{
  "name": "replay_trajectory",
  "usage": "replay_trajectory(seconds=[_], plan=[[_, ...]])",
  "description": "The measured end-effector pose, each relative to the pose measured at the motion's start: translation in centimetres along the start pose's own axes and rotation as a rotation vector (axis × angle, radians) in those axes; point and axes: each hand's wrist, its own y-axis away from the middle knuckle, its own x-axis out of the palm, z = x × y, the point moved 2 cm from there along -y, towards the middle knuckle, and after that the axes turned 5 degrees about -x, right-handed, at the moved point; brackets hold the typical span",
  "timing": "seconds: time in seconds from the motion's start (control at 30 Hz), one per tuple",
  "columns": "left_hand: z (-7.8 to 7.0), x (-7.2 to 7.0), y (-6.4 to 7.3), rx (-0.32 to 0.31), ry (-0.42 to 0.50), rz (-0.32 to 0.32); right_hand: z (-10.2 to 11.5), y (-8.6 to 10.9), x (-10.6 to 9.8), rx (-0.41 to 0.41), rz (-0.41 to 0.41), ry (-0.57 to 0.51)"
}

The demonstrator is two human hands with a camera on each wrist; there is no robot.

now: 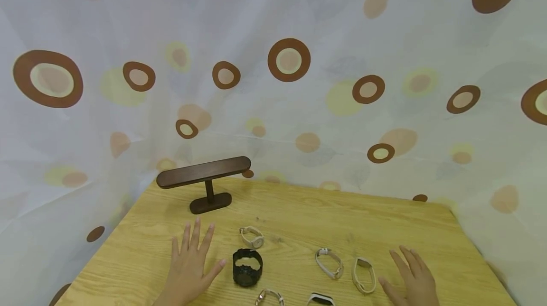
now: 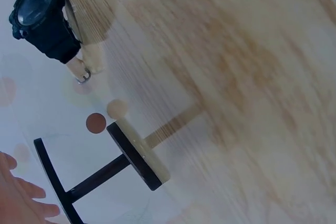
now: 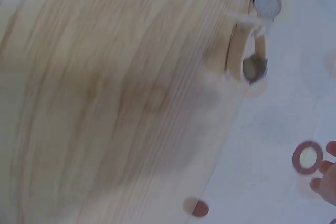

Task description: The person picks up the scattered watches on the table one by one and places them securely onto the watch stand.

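Note:
My left hand (image 1: 188, 265), fingers spread and straight, is over the table's left side and holds nothing. Just right of it stands a black wristwatch (image 1: 245, 276) with a closed strap, also seen at the top of the left wrist view. Beyond that lies a small pale-strapped watch (image 1: 257, 242). On the other side, my right hand (image 1: 412, 277) is likewise spread and holds nothing. Nearest to it is a cream-strapped watch (image 1: 364, 262), its dial facing away, with a white-strapped watch (image 1: 336, 273) to its left.
A dark brown T-shaped display stand (image 1: 204, 172) is at the table's back left. Along the near edge, a slim pale-strapped watch (image 1: 260, 297) and a white band with a dark face (image 1: 321, 299) are partly cut off. Dotted white sheeting (image 1: 256, 16) rises behind the wooden table (image 1: 406, 220).

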Motion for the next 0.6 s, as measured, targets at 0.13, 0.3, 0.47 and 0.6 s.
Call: replay_trajectory(seconds=[0.13, 0.3, 0.47, 0.6], plan=[[0.0, -0.2, -0.2, -0.059, 0.059, 0.088, 1.7, -0.5, 1.5, -0.065, 0.057, -0.105], [0.5, -0.1, -0.2, -0.111, 0.144, 0.135, 4.8, -1.5, 3.5, -0.046, 0.149, -0.144], [1.5, 0.1, -0.3, -0.114, 0.254, 0.067, 7.2, -2.7, 5.4, -0.038, 0.227, -0.198], [2.3, -0.1, -0.7, -0.164, 0.362, 0.076, 8.7, -3.9, 6.7, 0.113, 0.377, -0.342]])
